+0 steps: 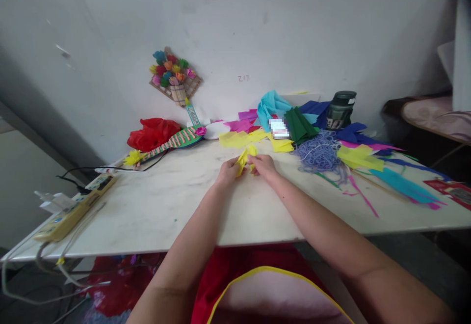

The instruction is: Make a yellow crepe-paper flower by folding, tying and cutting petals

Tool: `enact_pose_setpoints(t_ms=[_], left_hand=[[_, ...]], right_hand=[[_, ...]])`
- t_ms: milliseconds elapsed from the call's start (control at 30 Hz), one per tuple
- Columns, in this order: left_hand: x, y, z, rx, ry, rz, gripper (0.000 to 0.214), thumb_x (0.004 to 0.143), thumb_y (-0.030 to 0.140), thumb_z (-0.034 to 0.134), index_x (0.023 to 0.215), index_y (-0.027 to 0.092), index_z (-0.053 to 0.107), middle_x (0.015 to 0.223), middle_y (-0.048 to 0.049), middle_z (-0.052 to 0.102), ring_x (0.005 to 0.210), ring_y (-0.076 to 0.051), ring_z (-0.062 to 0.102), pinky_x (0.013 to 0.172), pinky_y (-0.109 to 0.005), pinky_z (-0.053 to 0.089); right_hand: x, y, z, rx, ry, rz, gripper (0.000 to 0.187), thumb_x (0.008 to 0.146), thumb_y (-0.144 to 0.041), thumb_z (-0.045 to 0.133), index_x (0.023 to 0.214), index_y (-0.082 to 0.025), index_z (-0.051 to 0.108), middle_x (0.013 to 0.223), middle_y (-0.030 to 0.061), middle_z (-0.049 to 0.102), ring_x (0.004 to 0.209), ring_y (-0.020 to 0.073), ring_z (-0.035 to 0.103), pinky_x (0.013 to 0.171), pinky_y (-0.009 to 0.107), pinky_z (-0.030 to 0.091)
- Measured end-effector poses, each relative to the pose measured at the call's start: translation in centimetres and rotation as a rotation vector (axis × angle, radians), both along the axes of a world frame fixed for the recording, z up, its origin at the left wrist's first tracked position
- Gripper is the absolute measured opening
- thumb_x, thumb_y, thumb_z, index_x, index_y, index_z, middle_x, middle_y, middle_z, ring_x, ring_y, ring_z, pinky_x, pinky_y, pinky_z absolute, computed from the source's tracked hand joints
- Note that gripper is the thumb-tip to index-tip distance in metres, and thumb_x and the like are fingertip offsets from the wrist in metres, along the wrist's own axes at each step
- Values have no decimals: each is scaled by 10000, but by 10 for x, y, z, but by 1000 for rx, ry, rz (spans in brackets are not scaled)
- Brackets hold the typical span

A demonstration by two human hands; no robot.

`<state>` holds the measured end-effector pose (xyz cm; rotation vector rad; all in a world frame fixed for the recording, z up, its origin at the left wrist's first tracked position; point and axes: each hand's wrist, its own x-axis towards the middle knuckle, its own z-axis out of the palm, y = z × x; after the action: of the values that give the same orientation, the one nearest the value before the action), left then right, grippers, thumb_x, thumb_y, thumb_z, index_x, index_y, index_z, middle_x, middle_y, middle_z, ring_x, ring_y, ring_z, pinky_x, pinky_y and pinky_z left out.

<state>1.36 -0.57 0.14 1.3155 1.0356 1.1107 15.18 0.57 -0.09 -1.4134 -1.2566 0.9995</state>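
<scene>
Left hand (228, 171) and right hand (263, 165) pinch crumpled yellow paper (242, 161) over the white table (147, 216), its left half's long axis pointing away, tipped rightward; farther, a dark bottle (342, 109), contents unclear; a wall basket (178, 94) holds paper flowers (171, 68)!

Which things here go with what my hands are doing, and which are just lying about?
With the work:
yellow paper, held in left hand and right hand
probably the loose yellow sheets behind it

Apparently just lying about:
power strip
red plastic bag
dark green bottle
</scene>
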Motion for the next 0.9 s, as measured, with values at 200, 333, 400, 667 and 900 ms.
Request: enact_pose_setpoints(t_ms=[200, 333, 400, 667, 900], left_hand=[[-9, -2, 5, -65, -241, -97, 388, 648, 162, 548, 1025, 79, 584, 836, -111, 647, 651, -129, 594, 681, -257, 460], [-9, -3, 5, -94, -277, -171, 411, 650, 150, 549, 1053, 73, 565, 808, -104, 642, 611, -121, 574, 638, -250, 451], [-8, -4, 5, -85, -259, -195, 388, 643, 150, 556, 1022, 69, 582, 790, -99, 633, 595, -115, 560, 607, -241, 438], [0, -9, 5, 27, 66, -167, 373, 692, 210, 537, 1049, 119, 597, 742, -47, 586, 528, -81, 488, 542, -217, 408], [-2, -12, 8, 47, 8, -181, 462, 747, 391, 523, 1121, 123, 567, 819, -81, 612, 597, -117, 538, 587, -237, 435]], right_hand=[[4, -5, 7, -2, 86, -20, 239, 713, -353, 553, 663, -126, 606, 637, 46, 643, 375, 78, 523, 348, 186, 428], [3, -9, 11, -12, 120, 53, 263, 700, -374, 566, 674, -116, 607, 667, 58, 643, 376, 81, 514, 343, 199, 425], [1, -10, 12, -12, 123, 91, 252, 696, -364, 572, 675, -116, 609, 644, 49, 633, 379, 84, 511, 346, 203, 425], [0, -7, 7, -25, 25, 65, 114, 663, -231, 577, 587, -147, 572, 382, -25, 505, 381, 101, 513, 384, 188, 427], [2, -3, 2, 21, 13, 42, 114, 643, -236, 560, 560, -158, 556, 389, -30, 502, 384, 97, 505, 388, 186, 424]])
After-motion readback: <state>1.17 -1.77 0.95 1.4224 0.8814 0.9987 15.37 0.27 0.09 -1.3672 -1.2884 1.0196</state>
